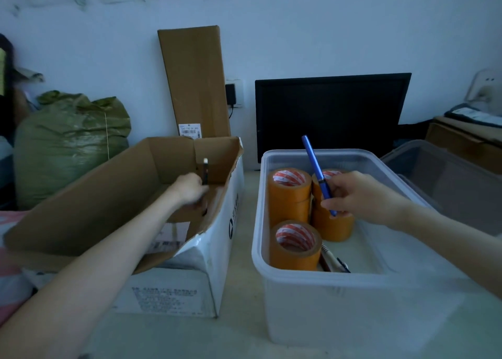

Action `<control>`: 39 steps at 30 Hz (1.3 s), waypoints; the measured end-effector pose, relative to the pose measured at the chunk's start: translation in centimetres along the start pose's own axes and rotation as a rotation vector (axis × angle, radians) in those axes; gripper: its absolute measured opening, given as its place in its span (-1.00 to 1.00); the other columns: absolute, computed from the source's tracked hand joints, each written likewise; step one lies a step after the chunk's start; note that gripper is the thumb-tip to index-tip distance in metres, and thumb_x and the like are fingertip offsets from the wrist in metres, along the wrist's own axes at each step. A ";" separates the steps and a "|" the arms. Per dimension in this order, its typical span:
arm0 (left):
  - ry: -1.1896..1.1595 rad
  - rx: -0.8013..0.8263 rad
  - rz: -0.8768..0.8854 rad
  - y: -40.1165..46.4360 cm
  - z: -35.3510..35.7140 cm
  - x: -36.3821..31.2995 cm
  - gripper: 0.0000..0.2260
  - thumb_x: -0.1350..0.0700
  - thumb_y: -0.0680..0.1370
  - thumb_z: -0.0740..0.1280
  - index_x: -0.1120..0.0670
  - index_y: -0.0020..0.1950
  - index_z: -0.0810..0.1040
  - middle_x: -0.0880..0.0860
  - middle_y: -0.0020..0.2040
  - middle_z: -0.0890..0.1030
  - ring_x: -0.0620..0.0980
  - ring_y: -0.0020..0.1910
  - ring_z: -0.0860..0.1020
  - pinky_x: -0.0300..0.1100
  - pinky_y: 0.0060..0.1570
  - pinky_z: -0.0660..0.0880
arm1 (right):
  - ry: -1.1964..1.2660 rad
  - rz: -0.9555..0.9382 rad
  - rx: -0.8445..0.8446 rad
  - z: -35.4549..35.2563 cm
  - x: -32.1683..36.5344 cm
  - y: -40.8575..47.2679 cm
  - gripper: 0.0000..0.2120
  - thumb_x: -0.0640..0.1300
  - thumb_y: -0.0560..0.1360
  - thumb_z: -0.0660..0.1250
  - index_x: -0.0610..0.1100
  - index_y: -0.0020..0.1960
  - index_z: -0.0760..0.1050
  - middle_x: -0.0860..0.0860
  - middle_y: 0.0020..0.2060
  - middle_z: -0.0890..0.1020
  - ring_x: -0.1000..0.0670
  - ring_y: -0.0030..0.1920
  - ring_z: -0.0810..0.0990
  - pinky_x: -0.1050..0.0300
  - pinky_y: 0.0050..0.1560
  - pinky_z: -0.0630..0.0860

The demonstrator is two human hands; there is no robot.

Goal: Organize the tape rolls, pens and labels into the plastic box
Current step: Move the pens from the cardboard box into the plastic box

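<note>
The clear plastic box (307, 282) stands at centre right. Several orange tape rolls (295, 246) sit in its left half, some stacked, and two pens (334, 259) lie beside the nearest roll. Over the box, my right hand (361, 195) pinches a blue pen (316, 168) that points up and to the left. My left hand (190, 189) reaches into the open cardboard box (225, 223) on the left and grips a dark pen (205, 171) held upright. Labels are not clearly visible.
The box's clear lid (445, 179) lies to the right. Behind stand a black monitor (328, 111), a tall flat cardboard carton (194, 81) against the wall and a green sack (70, 138) at the left. A patterned cloth (8, 250) lies at the left edge.
</note>
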State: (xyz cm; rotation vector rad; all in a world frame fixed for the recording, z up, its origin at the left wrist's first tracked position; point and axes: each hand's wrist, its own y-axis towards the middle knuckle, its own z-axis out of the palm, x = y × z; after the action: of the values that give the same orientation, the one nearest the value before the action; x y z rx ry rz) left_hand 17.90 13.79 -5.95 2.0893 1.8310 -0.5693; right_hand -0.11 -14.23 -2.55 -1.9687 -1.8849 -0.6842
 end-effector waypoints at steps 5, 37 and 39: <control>-0.271 -0.270 0.331 -3.9 -3.6 -6.4 -0.88 0.09 0.62 0.24 0.13 0.00 0.48 0.06 -0.17 0.59 -0.06 -0.26 0.60 -0.27 -0.33 0.54 | 0.034 0.034 -0.042 -0.3 -0.6 0.4 -0.93 -0.21 0.50 0.37 -0.15 -0.03 0.52 -0.08 -0.18 0.62 0.01 -0.19 0.63 0.24 -0.20 0.57; -1.048 0.150 0.393 -8.8 3.8 -13.5 -0.72 0.20 0.63 0.22 0.12 0.32 0.28 0.20 0.08 0.62 0.07 -0.10 0.69 -0.12 -0.13 0.64 | 0.350 -0.115 -0.220 -1.8 -1.2 0.3 -0.83 -0.06 0.54 0.33 -0.12 0.07 0.56 0.03 -0.14 0.62 0.14 -0.14 0.60 0.33 -0.21 0.48; -1.062 0.157 0.429 -8.9 3.8 -13.4 -0.75 0.20 0.63 0.21 0.15 0.30 0.30 0.20 0.04 0.64 0.07 -0.09 0.69 -0.14 -0.14 0.64 | 0.126 -0.162 -0.174 -1.2 -1.3 0.3 -0.82 -0.02 0.52 0.34 -0.09 0.06 0.58 0.07 -0.14 0.62 0.15 -0.15 0.57 0.35 -0.21 0.47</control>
State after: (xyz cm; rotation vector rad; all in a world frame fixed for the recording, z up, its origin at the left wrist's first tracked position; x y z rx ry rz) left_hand 7.27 1.56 -2.50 1.6210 0.7363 -1.3651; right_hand 0.08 -15.95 -2.24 -1.8365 -1.9814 -1.0254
